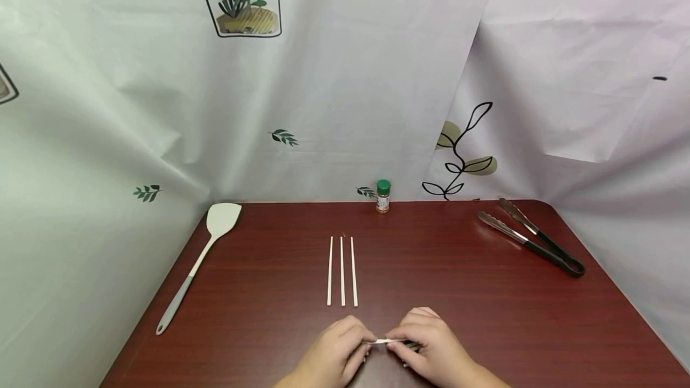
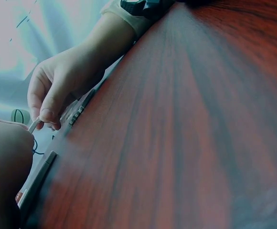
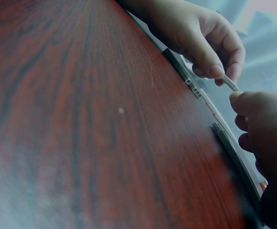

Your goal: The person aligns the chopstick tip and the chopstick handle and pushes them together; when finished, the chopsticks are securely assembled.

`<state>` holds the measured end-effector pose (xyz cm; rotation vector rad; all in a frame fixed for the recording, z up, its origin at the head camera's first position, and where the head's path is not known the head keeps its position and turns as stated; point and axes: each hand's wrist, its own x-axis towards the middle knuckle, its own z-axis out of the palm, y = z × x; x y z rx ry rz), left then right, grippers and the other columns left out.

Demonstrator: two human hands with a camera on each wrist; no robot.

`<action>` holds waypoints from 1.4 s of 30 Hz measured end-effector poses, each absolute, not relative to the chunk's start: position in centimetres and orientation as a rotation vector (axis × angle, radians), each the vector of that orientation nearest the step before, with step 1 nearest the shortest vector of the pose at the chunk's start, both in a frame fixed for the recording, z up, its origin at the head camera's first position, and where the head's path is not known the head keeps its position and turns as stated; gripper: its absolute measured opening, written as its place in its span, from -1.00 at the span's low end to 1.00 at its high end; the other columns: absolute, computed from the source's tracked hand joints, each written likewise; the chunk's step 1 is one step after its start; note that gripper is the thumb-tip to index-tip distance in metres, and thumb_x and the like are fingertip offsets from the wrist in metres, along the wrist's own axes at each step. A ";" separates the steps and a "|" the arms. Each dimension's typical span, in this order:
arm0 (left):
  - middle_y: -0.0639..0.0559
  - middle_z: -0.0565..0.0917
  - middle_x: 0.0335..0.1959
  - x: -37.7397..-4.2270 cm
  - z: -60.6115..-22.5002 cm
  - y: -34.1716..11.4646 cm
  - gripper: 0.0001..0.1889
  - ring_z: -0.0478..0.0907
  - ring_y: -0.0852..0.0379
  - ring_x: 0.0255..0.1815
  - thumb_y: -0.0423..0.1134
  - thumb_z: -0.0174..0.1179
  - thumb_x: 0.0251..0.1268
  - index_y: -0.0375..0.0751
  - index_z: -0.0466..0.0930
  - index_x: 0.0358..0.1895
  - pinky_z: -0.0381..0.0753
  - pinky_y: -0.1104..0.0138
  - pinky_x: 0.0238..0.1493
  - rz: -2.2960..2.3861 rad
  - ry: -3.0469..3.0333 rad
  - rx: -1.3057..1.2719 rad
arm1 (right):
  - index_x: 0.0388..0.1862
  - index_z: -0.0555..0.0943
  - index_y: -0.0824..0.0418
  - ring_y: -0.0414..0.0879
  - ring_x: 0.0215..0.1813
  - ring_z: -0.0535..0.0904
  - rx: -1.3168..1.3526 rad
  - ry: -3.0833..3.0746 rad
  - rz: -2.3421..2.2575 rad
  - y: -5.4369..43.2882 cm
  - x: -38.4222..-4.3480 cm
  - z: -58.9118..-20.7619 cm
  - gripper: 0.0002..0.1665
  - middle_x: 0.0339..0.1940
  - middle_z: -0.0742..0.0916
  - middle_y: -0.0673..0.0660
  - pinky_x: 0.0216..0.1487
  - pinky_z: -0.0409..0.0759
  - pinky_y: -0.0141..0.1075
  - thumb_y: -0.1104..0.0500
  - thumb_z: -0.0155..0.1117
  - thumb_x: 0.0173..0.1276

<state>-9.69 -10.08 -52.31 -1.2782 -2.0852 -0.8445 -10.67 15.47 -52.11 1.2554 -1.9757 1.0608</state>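
Note:
Near the front edge of the table, my left hand (image 1: 341,349) and right hand (image 1: 431,343) face each other. Between them runs a thin white stick (image 1: 381,340), its ends hidden in the fingers; each hand pinches it between thumb and fingertips. The right wrist view shows the stick (image 3: 230,83) lifted off the tabletop. Small pale ends (image 3: 192,86) of other sticks lie on the table below the hands, mostly hidden. Beyond the hands, three white chopsticks (image 1: 342,271) lie side by side, roughly parallel and pointing away.
A white spatula (image 1: 222,219) with a grey handle lies at the left edge of the dark red table (image 1: 259,292). Black-handled metal tongs (image 1: 530,241) lie spread at the right. A green-capped spice bottle (image 1: 383,196) stands at the back, before a patterned white curtain (image 1: 350,76).

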 end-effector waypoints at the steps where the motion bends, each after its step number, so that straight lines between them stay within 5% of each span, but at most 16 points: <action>1: 0.21 0.63 -0.15 -9.7 -52.3 -10.1 -0.94 0.59 0.34 -0.16 -0.27 0.22 0.59 -0.08 0.67 -0.06 0.55 0.54 0.02 -0.846 -2.084 -1.281 | -0.12 0.81 0.01 -0.35 -0.24 0.57 1.258 -1.975 1.059 15.5 -10.7 -52.1 -0.73 -0.27 0.74 -0.20 0.01 0.46 -0.35 0.25 0.64 0.24; 36: 0.15 0.68 -0.18 -9.5 -52.0 -9.7 -0.87 0.63 0.35 -0.16 -0.41 0.38 0.40 -0.13 0.70 -0.09 0.55 0.61 0.01 -0.927 -2.052 -1.335 | -0.24 0.79 0.16 -0.32 -0.27 0.60 1.377 -1.897 1.117 15.1 -10.9 -52.1 -0.93 -0.33 0.74 -0.14 -0.04 0.50 -0.39 0.18 0.48 0.48; 42: 0.16 0.67 -0.18 -9.5 -52.1 -9.5 -0.88 0.62 0.35 -0.17 -0.42 0.36 0.42 -0.14 0.70 -0.09 0.54 0.61 0.01 -0.944 -2.041 -1.348 | -0.22 0.80 0.13 -0.32 -0.28 0.60 1.393 -1.883 1.132 15.1 -10.9 -52.0 -0.95 -0.35 0.74 -0.13 -0.06 0.50 -0.39 0.23 0.55 0.38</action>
